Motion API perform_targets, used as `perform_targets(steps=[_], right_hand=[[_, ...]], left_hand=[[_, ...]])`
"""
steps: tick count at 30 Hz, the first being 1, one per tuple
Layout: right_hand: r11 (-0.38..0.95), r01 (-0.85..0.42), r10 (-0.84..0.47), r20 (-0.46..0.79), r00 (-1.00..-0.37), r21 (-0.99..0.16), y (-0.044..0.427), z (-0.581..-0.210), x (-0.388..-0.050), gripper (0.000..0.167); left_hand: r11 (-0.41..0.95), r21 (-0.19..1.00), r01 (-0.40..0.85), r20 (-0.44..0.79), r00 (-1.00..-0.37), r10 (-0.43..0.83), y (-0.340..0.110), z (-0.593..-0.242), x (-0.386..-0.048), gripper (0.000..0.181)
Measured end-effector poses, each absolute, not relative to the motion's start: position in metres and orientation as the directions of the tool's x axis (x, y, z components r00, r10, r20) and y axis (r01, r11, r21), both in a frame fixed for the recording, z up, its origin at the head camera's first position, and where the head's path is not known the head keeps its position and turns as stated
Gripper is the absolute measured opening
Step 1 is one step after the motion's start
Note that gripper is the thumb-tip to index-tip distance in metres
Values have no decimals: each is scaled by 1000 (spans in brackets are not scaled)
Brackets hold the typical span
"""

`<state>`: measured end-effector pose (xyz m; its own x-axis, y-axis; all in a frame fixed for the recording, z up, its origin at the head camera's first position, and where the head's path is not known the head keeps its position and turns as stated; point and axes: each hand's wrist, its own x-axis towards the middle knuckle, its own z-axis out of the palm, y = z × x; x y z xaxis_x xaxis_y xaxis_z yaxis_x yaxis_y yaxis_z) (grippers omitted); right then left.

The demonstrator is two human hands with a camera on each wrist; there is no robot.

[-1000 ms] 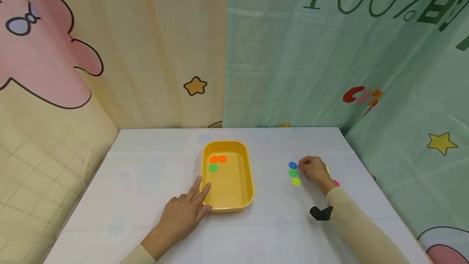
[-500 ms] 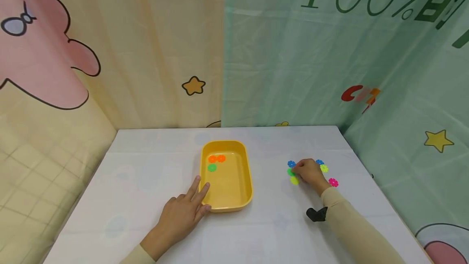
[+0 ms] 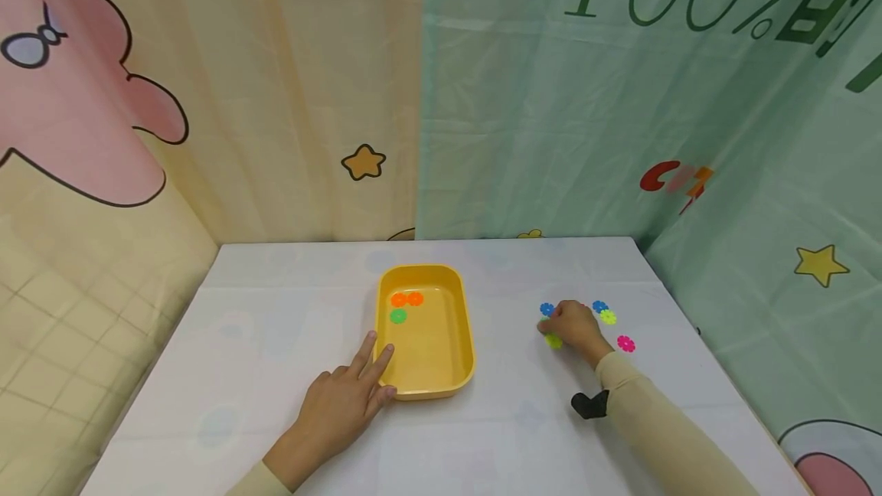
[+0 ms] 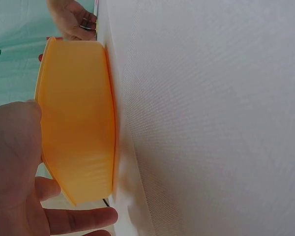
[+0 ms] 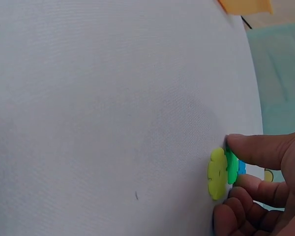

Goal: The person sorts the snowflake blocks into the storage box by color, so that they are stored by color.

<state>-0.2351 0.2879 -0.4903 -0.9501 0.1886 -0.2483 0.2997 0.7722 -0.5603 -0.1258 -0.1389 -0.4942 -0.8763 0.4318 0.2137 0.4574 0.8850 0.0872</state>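
Note:
My left hand (image 3: 344, 404) rests with spread, fairly straight fingers on the left rim and near corner of a yellow tray (image 3: 460, 385). Inside the tray lie two orange flower-shaped discs (image 3: 406, 299) and a green one (image 3: 398, 316). To the right of the tray, my right hand (image 3: 579, 327) pinches a green flower disc (image 5: 232, 167) between thumb and index finger, at the table surface. In the head view the fingers hide most of that disc. Close beside it are a yellow-green disc (image 5: 217, 174) and a blue disc (image 3: 547, 309).
Right of my right hand lie another blue disc (image 3: 600, 306), a yellow disc (image 3: 608, 317) and a pink disc (image 3: 625, 344). A black piece (image 3: 589, 405) sticks out by the right sleeve. The white table (image 3: 482, 450) ends at printed curtains behind.
My right hand has moved left and slightly toward me, from beside the blue disc onto the green one. The blue, yellow and pink discs behind it are now uncovered. My left hand stays put.

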Motion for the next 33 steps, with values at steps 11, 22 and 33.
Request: perform_targets(steps=[11, 22, 33], right_hand=[[767, 310, 175, -282, -943, -561, 285, -492, -235, 33], [731, 243, 123, -226, -966, -638, 281, -491, -239, 17], [490, 255, 103, -235, -967, -834, 267, -479, -246, 15]], left_hand=[[887, 104, 449, 197, -884, 424, -139, -494, -124, 64], [885, 92, 457, 210, -878, 431, -138, -494, -124, 65], [885, 78, 460, 222, -873, 434, -138, -496, -124, 65]])
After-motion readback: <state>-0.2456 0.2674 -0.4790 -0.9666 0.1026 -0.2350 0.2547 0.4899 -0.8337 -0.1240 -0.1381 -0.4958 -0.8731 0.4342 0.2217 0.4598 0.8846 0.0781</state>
